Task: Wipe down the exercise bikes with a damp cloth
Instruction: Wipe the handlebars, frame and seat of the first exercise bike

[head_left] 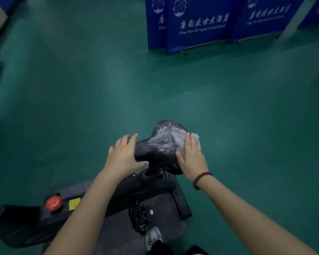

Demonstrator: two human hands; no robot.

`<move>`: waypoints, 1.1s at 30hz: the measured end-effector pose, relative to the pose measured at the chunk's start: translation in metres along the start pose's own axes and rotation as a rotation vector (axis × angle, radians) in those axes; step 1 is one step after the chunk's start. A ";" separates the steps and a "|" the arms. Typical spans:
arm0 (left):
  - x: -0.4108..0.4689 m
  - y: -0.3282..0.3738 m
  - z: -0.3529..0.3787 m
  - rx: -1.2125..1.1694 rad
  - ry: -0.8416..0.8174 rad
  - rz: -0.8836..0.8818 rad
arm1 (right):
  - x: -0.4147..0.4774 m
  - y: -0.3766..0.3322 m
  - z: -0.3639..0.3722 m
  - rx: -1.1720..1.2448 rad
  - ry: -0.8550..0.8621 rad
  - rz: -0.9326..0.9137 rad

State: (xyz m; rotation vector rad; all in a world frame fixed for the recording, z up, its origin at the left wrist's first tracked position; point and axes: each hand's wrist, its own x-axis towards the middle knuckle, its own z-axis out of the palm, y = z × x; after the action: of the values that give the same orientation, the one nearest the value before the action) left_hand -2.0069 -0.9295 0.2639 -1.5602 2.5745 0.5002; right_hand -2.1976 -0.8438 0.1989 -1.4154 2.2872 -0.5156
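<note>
Cloth (pixel 180 142) under flat right hand (pixel 191 160) on saddle (pixel 158 147), left hand (pixel 124 157) gripping saddle

The cloth (pixel 180 141) lies on the saddle (pixel 155 147) under the right hand (pixel 191 159); left hand (pixel 122 158) on the saddle's nose

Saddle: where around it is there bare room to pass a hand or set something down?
Bare floor between the saddle and the blue banners, and right of the right hand. Crowded below: left hand, seat post, pedal, red knob.
</note>
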 end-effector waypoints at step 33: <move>0.032 0.018 0.026 -0.200 0.162 -0.448 | 0.233 -0.058 0.009 -0.190 -0.765 -0.251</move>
State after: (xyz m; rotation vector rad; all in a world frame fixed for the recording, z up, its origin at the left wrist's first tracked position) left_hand -2.0402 -0.9402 0.2354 -2.2480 2.2187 0.6144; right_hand -2.2440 -1.0795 0.1874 -1.6320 1.5806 0.1766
